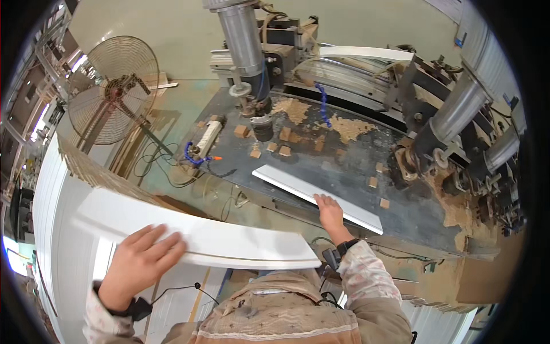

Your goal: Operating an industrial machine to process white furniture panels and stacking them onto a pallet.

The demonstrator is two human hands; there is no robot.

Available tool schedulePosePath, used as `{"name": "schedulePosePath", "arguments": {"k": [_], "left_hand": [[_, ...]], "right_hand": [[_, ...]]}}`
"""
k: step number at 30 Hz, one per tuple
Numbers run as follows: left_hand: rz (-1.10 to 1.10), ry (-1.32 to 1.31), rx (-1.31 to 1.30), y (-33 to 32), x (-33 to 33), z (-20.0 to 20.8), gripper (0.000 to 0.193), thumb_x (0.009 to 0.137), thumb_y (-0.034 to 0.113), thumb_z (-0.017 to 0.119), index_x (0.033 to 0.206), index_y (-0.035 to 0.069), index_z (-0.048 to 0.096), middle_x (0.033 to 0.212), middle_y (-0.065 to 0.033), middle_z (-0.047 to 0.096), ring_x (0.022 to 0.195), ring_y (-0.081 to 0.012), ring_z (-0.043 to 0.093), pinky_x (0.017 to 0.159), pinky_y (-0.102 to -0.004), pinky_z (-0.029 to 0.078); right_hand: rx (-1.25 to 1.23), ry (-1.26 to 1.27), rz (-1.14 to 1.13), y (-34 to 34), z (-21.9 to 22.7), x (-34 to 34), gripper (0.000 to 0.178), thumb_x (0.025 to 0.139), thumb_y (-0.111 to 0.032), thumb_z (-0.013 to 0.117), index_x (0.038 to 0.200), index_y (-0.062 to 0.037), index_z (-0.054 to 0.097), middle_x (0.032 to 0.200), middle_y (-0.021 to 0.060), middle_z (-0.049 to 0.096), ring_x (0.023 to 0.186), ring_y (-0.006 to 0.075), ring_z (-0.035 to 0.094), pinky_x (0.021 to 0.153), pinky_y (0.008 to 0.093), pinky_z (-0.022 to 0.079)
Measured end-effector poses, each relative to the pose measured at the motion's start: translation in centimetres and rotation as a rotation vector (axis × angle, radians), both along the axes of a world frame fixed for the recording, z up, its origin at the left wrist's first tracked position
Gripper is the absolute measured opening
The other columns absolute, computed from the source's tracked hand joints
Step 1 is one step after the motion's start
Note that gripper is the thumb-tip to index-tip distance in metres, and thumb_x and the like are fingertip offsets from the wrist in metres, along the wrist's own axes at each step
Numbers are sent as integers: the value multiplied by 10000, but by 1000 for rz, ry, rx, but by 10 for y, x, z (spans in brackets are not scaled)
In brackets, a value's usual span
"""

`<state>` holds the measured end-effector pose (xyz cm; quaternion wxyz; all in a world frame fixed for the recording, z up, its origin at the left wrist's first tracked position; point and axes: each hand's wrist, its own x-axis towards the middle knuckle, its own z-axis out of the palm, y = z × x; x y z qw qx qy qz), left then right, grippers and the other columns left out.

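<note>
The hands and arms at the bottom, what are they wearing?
Both hands, left and right, are bare, with no gloves. The arms wear pale long sleeves with a small pinkish flower pattern. Each wrist carries a black strap with a small black device, and thin black cables run from them.

A round wire-guarded fan [113, 89] stands at the far left. Small wooden blocks [285, 150] and sawdust [349, 127] litter the dark tabletop [344, 172] beneath a grey drill column [243, 43].
</note>
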<state>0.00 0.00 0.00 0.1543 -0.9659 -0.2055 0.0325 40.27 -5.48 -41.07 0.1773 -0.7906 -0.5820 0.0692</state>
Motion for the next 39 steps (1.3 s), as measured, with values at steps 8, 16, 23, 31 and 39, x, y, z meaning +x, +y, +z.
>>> {"name": "schedulePosePath", "arguments": {"k": [8, 16, 23, 31, 39], "left_hand": [[419, -34, 491, -64, -153, 27, 199, 894, 18, 555, 1080, 13, 625, 1121, -143, 665, 1123, -368, 605, 958, -508, 480], [778, -338, 683, -149, -269, -30, 276, 945, -19, 468, 1195, -24, 585, 1188, -180, 633, 1124, -349, 602, 977, -418, 477], [1036, -311, 579, -163, -277, -73, 368, 865, -11, 579, 1228, 49, 579, 1177, -137, 635, 1114, -345, 598, 963, -429, 480], [1167, -330, 308, -137, -302, -108, 616, 747, 38, 673, 1338, 99, 507, 1365, -122, 510, 1302, -362, 426, 1090, -488, 329], [1056, -715, 223, -126, -288, -107, 448, 905, 121, 563, 1337, 14, 516, 1394, -190, 478, 1331, -364, 400, 1100, -439, 303]], "right_hand": [[-69, -238, 63, 33, -59, 45, 515, 893, -235, 592, 1390, -239, 458, 1479, 61, 389, 1364, 345, 333, 1088, 558, 294], [-25, -275, 178, 76, -68, 43, 548, 813, -155, 662, 1339, -154, 507, 1384, 165, 486, 1270, 424, 434, 1060, 475, 367], [-140, -209, 150, 76, -54, 34, 588, 796, -93, 678, 1350, -152, 489, 1409, 157, 459, 1286, 423, 414, 1053, 424, 394], [-127, -186, 91, 82, -56, 28, 598, 783, -44, 672, 1346, -137, 492, 1423, 172, 435, 1289, 439, 406, 1038, 431, 412], [-88, -120, 60, 95, -80, 30, 596, 784, -242, 664, 1344, -119, 500, 1358, 197, 498, 1273, 404, 438, 1104, 482, 320]]}}
